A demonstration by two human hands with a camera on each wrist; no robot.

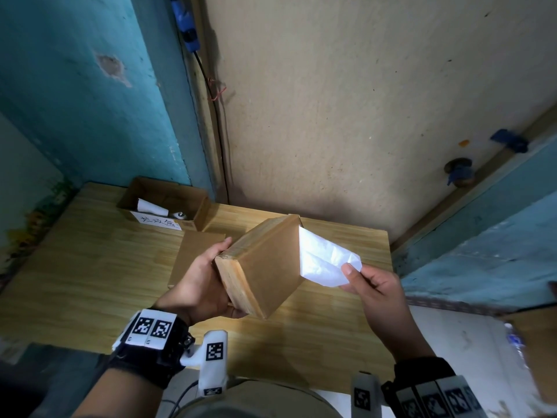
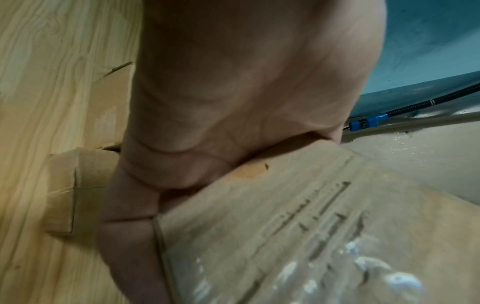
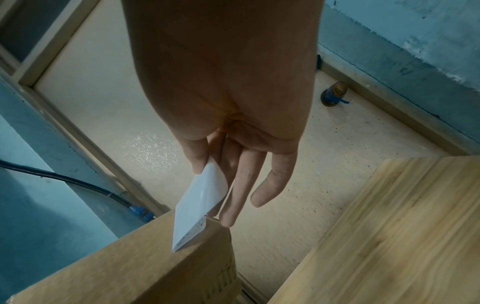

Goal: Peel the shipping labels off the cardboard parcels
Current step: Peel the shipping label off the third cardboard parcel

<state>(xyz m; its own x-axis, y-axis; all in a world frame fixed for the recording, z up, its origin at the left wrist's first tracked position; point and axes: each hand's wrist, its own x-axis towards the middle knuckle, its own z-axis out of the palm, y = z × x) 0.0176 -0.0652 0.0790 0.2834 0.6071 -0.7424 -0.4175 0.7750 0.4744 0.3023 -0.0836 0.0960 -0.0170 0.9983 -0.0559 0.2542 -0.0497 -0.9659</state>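
A brown cardboard parcel (image 1: 265, 267) is held tilted above the wooden table (image 1: 90, 267). My left hand (image 1: 208, 282) grips its near left end, fingers curled under it; in the left wrist view the palm (image 2: 233, 102) lies against the parcel (image 2: 298, 226). A white shipping label (image 1: 325, 260) is lifted off most of the parcel's right face and stays stuck along one edge. My right hand (image 1: 370, 285) pinches the label's free corner between thumb and fingers. The right wrist view has the label (image 3: 200, 205) bent up from the parcel's edge (image 3: 130, 267), with the other fingers straight.
An open cardboard box (image 1: 164, 203) with white rolled paper and a handwritten label stands at the table's back left. A flat brown cardboard piece (image 1: 196, 254) lies under the held parcel. A beige door (image 1: 361, 101) and blue walls close in behind. A cable (image 1: 211, 101) hangs by the door frame.
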